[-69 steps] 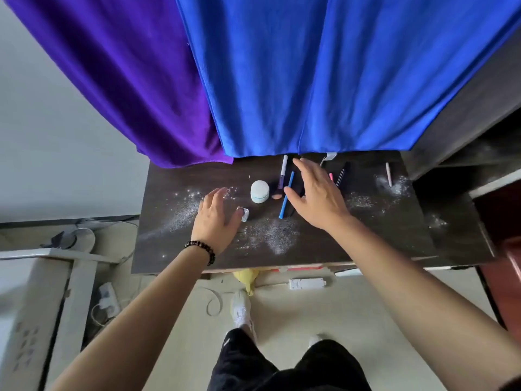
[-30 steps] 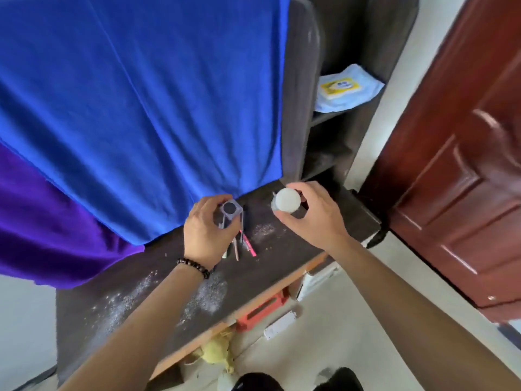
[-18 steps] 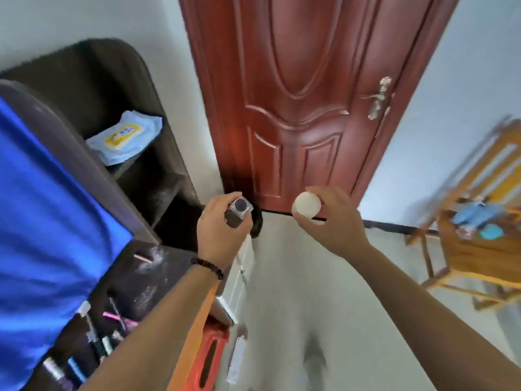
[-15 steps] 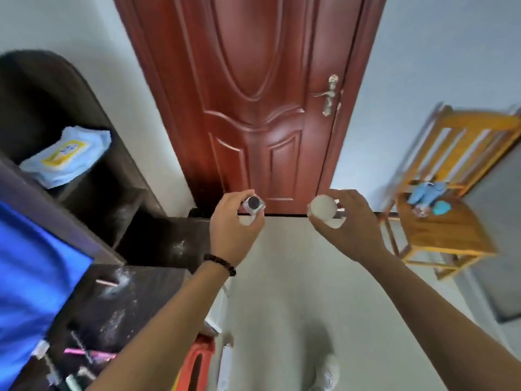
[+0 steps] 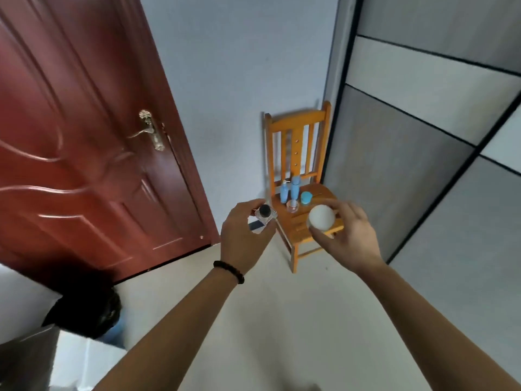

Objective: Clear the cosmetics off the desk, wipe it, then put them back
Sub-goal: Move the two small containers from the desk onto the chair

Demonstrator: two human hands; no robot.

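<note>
My left hand [image 5: 244, 239] grips a small clear square bottle with a black cap [image 5: 265, 214]. My right hand [image 5: 347, 235] holds a round white jar [image 5: 321, 217], lid towards me. Both hands hover in front of a small orange wooden chair [image 5: 298, 235] against the wall. On its seat stand two blue bottles [image 5: 290, 189], a blue-lidded jar [image 5: 306, 197] and a small clear jar [image 5: 292, 206]. The desk is out of view.
A red-brown door [image 5: 84, 153] with a brass handle [image 5: 150, 132] fills the left. A grey panelled wardrobe [image 5: 423, 136] rises on the right behind the chair. Pale floor [image 5: 282, 306] lies below my arms. A dark bin [image 5: 93, 317] sits at lower left.
I have turned from the desk, past the door, towards the chair, carrying the bottle and the white jar. The chair now sits right behind my hands.
</note>
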